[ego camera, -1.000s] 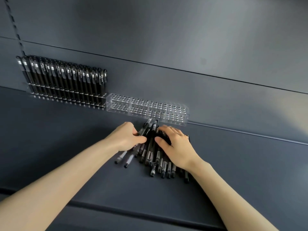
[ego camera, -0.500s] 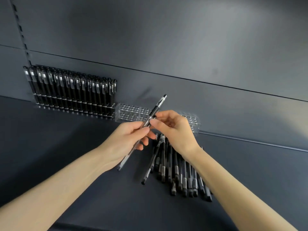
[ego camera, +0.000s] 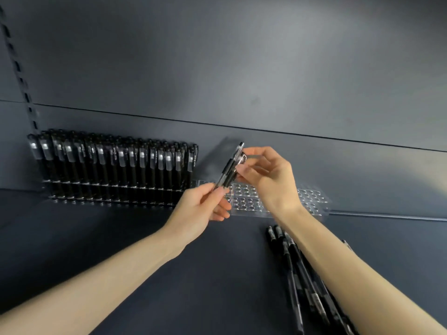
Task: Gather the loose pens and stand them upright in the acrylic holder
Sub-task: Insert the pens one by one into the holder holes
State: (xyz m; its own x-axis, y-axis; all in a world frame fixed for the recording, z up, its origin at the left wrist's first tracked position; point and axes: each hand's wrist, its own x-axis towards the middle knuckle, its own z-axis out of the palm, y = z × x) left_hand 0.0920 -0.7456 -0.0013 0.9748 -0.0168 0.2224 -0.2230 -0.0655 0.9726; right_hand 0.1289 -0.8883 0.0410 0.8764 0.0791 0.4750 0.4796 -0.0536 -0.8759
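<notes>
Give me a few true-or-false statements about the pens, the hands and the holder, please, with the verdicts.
1. The left hand and the right hand both grip the held pens. True.
2. Every hole in the holder is filled. False: upright pens fill the left stretch, and the holes on the right are empty.
3. Loose pens lie on the shelf beside the right forearm. True.
4. The held pens lie flat on the shelf. False: they are lifted and tilted.
</notes>
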